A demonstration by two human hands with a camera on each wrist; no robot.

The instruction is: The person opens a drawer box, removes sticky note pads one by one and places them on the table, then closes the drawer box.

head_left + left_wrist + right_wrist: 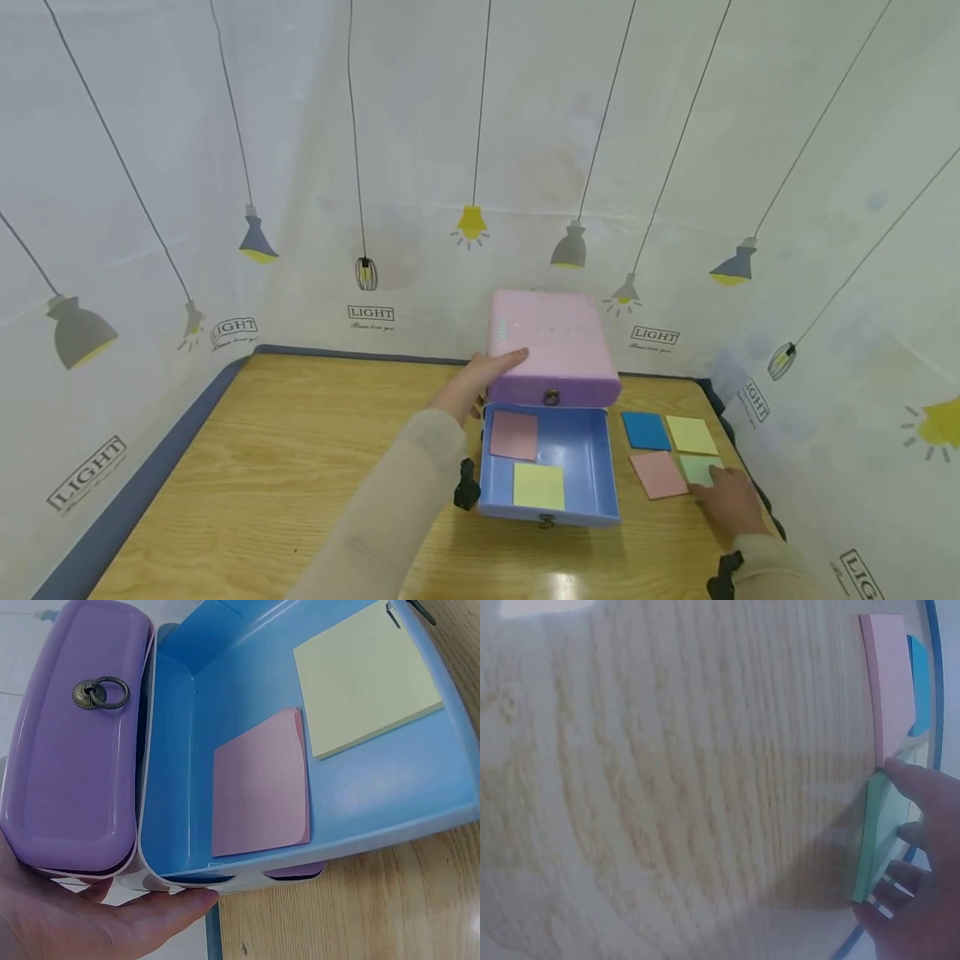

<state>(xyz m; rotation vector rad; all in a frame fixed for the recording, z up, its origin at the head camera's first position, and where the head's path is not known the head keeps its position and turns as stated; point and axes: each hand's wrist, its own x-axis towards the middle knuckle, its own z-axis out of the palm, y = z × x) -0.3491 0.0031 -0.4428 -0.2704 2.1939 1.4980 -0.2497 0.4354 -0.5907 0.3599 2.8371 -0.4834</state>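
A small storage box has a pink top (551, 333) and a purple drawer front (79, 750) with a ring pull. My left hand (483, 379) holds its left side, thumb over the top and fingers along the side. Below, a blue drawer (581, 442) is pulled out, holding a pink sticky note pad (259, 784) and a pale yellow sticky note pad (367, 679). On the table at right, my right hand (731, 500) grips a green sticky note pad (881, 817) by opposite edges, thumb at one end and fingertips at the other.
Beside the green pad lie a pink pad (657, 475), a blue pad (645, 430) and another yellow pad (691, 434). The wooden table (300, 467) meets a wall covering (420, 167) printed with lamps at its back and sides.
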